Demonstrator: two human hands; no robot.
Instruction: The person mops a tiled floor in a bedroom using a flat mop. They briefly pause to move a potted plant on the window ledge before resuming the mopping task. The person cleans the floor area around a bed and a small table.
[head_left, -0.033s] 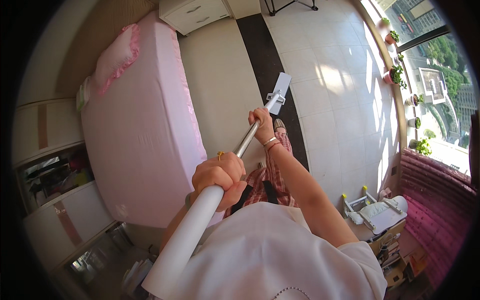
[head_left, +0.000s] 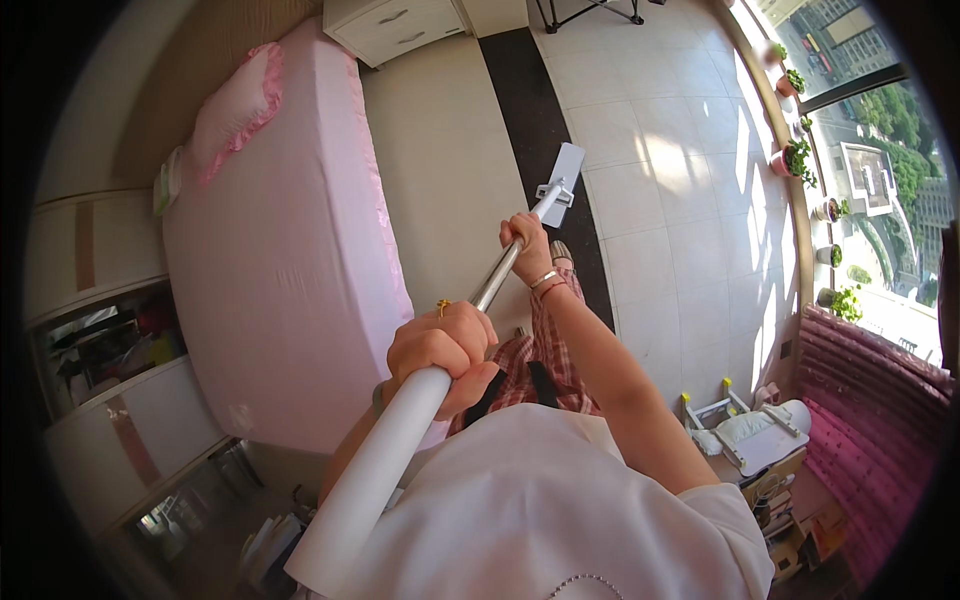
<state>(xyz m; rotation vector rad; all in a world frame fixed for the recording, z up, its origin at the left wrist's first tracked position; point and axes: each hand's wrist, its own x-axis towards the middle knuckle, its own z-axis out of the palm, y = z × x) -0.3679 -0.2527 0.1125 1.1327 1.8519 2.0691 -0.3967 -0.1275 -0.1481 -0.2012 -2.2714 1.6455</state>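
Both my hands grip the pole of a flat mop [head_left: 368,480]. My left hand [head_left: 440,350], with a gold-coloured ring, is wrapped round the thick white upper part near my waist. Farther down, my right hand [head_left: 526,245] is closed on the thin metal shaft, a bracelet and a red string at its wrist. The mop's white rectangular head [head_left: 569,163] lies on the black floor strip [head_left: 525,90], just ahead of my shoe [head_left: 562,252]. My palms and the pole inside them are hidden.
A bed with a pink sheet [head_left: 290,260] runs along the left. White drawers [head_left: 395,28] stand at the far end. Potted plants [head_left: 793,160] line the window sill at right. A small folding table [head_left: 770,448] and pink curtain [head_left: 870,400] are at lower right.
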